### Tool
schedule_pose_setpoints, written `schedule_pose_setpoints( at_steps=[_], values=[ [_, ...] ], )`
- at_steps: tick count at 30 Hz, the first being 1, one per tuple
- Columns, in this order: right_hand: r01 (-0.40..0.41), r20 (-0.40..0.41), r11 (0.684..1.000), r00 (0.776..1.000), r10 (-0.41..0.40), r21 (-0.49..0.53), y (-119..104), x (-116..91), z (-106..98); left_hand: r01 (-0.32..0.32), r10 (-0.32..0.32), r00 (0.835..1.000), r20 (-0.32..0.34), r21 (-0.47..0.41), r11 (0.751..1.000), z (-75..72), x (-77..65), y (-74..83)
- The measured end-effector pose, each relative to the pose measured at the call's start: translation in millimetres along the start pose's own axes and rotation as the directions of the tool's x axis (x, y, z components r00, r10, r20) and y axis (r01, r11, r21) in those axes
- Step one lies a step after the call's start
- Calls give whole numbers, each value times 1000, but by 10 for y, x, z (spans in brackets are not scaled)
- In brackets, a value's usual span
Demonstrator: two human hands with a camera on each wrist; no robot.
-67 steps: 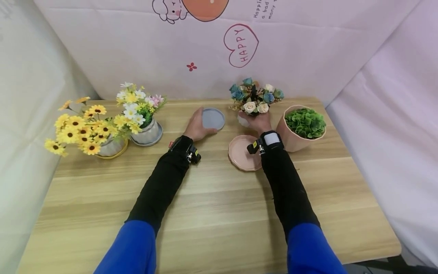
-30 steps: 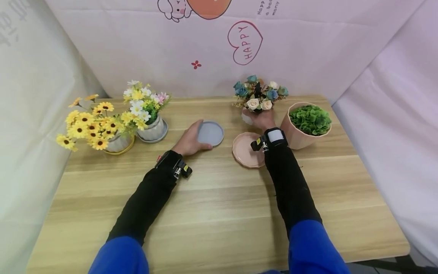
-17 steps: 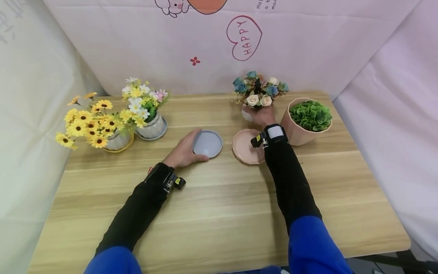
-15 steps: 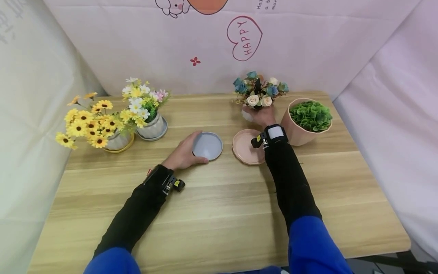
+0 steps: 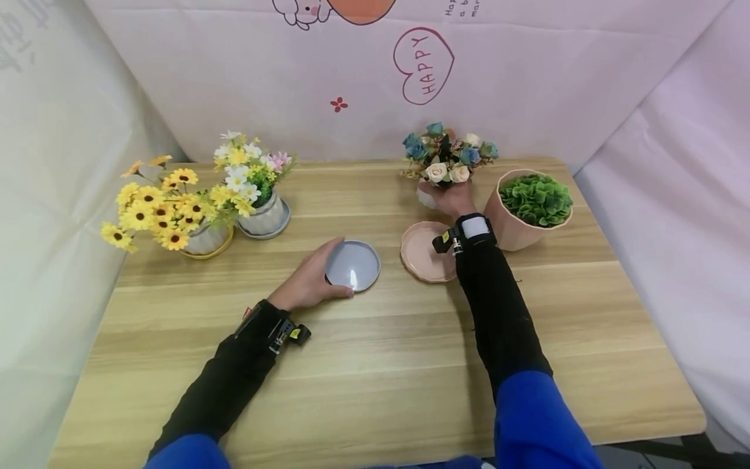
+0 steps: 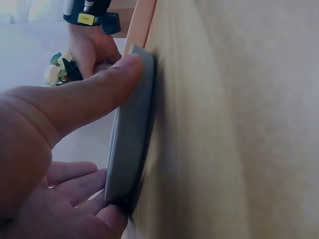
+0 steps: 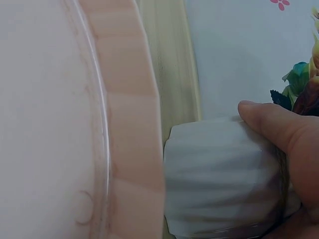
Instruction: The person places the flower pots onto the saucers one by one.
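Observation:
My left hand (image 5: 309,280) grips a round grey-blue saucer (image 5: 353,266) by its left side, near the middle of the table. In the left wrist view the thumb lies along the saucer's (image 6: 130,134) edge and fingers curl at its underside, close to the tabletop. Farther back, my right hand (image 5: 454,197) holds a small white flowerpot (image 7: 219,174) around its upper part. Blue and cream artificial roses (image 5: 448,156) rise from this pot above the hand. A pink saucer with a scalloped rim (image 5: 424,254) lies under my right wrist, just in front of the white pot.
A pink pot (image 5: 512,228) with a green leafy plant (image 5: 536,198) stands right of my right hand. At the left are yellow sunflowers (image 5: 149,208) in a grey pot on a yellow saucer, and mixed daisies (image 5: 243,176) in another grey pot on a blue-grey saucer. A cloth backdrop hangs behind.
My left hand has drawn the grey-blue saucer from the back of the table toward its front. My right hand has kept its hold on the white flowerpot in about the same place.

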State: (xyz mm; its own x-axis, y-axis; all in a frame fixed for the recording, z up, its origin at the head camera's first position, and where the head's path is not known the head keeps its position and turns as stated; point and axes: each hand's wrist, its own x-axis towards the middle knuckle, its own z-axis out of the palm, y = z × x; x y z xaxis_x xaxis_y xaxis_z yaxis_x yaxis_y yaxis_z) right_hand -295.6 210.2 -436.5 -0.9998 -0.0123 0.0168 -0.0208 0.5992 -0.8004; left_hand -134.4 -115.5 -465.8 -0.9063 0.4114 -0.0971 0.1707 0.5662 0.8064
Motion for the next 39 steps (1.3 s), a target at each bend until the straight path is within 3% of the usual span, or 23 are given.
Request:
schedule_pose_setpoints(
  at_steps=[9, 14, 18, 24, 28, 39],
  values=[
    [2, -10, 1000, 1000, -2, 16, -31, -35, -15, 2, -2, 1000, 5, 15, 1000, -11, -78, -33],
    [-14, 37, 998, 999, 12, 56, -21, -60, 2, -4, 4, 1000, 12, 19, 1000, 1, -89, -39],
    [1, 79, 998, 997, -7, 65, -55, -89, 36, -5, 5, 1000, 12, 27, 1000, -25, -94, -22],
    [65, 80, 995, 994, -72, 79, -96, -156, 127, 3, -3, 1000, 14, 22, 1000, -30, -95, -17],
    [47, 86, 995, 995, -54, 91, -143, -215, 190, 11, -12, 1000, 15, 20, 1000, -18, -99, -24],
    [93, 149, 970, 980, -128, 226, -277, -407, 348, 13, -13, 1000, 15, 18, 1000, -34, -86, -43]
  ],
)
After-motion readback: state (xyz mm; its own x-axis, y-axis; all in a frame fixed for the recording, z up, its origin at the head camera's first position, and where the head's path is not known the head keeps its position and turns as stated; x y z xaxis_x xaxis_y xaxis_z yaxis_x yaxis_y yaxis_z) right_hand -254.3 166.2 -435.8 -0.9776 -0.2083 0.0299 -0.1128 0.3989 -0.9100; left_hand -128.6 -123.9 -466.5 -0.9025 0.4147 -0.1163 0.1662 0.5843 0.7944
